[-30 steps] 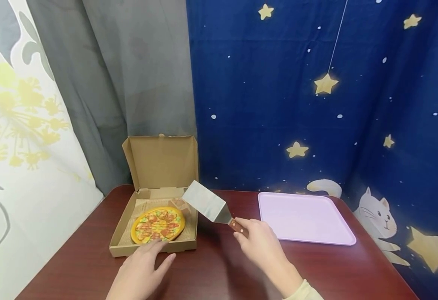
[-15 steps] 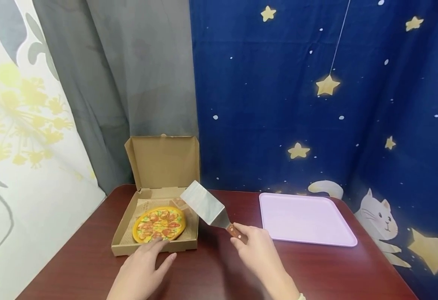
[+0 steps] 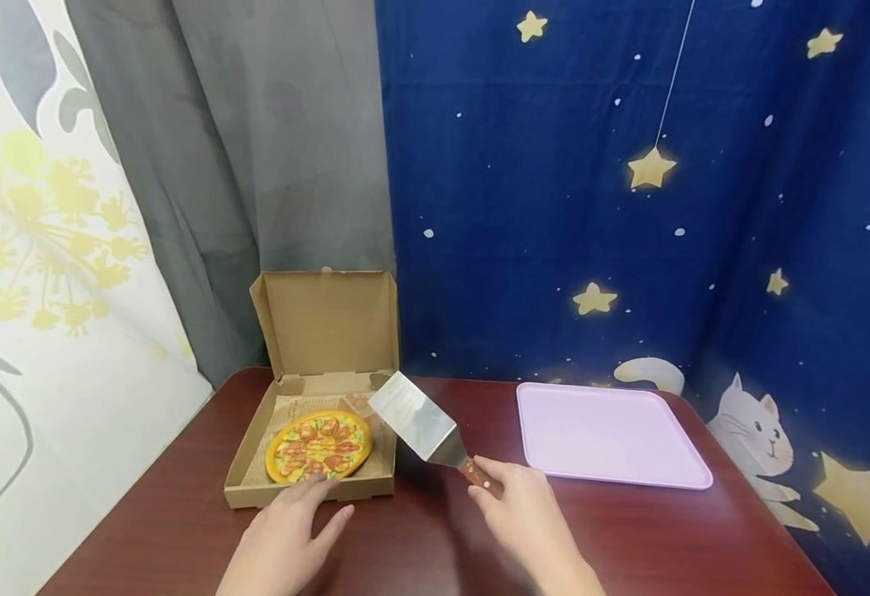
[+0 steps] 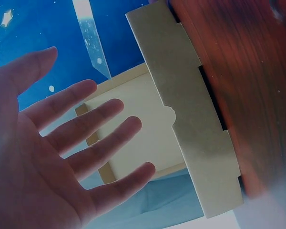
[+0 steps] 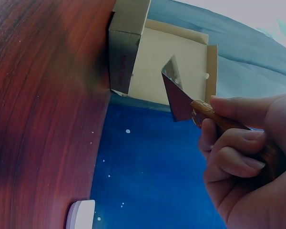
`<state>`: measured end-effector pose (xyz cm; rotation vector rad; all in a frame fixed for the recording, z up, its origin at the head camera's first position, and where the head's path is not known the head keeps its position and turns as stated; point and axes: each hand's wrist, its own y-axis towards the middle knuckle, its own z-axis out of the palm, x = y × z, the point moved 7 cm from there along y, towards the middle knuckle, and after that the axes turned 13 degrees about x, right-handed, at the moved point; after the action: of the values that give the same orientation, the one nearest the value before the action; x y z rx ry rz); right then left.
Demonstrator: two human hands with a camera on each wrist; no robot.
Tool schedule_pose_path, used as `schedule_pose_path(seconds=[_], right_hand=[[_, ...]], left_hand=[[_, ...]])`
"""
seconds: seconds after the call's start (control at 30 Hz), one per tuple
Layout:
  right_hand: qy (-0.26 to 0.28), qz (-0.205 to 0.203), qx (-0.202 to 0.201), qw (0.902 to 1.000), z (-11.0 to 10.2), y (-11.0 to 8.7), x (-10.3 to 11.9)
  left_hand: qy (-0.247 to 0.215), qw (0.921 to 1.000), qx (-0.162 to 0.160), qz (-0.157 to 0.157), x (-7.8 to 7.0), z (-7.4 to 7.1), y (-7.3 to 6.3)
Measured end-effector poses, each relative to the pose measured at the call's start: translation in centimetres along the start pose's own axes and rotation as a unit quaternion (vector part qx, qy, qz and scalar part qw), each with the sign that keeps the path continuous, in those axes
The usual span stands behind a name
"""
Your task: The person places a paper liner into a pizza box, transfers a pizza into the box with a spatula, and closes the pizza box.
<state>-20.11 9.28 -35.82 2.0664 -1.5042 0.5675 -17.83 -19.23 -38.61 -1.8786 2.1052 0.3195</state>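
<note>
My right hand grips the wooden handle of a metal spatula, fingers curled round it in the right wrist view. Its flat blade is raised and slants up to the left, near the right side of an open cardboard pizza box. Inside the box, on printed paper, lies a round pizza with a yellow crust. My left hand hovers or rests by the box's front edge, overlapping the pizza's near rim in the head view; contact cannot be told. Spread fingers of this hand hold nothing in the left wrist view.
A pale pink rectangular tray lies at the right on the dark red wooden table. The box lid stands upright at the back. Behind hang a grey curtain and a blue starry one.
The spatula and my right hand have shifted slightly down over the second, and a little to the right in the last half second. My left hand stays by the box front.
</note>
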Motion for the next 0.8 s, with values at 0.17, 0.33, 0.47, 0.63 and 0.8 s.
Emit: schedule_pose_path(seconds=[0.17,0.33,0.47,0.63,0.8], right_hand=[[0.005,0.005,0.008,0.9999,-0.3,-0.3,-0.1],[0.012,0.019,0.011,0.9997,-0.6,-0.7,-0.7],[0.013,0.016,0.001,0.9998,-1.0,-1.1,-1.1],[0.006,0.018,-0.002,0.9998,-1.2,-1.4,-1.3],[0.01,0.038,0.004,0.9992,-1.3,-1.7,-1.7]], left_hand=[[-0.002,0.9999,0.009,-0.007,0.0,0.1,-0.1],[-0.004,0.9999,0.013,-0.01,-0.1,0.0,-0.1],[-0.003,0.9999,0.008,-0.006,-0.2,0.0,-0.2],[-0.001,0.9999,0.008,-0.006,-0.4,-0.1,-0.2],[-0.002,1.0,0.008,-0.003,-0.5,0.0,-0.3]])
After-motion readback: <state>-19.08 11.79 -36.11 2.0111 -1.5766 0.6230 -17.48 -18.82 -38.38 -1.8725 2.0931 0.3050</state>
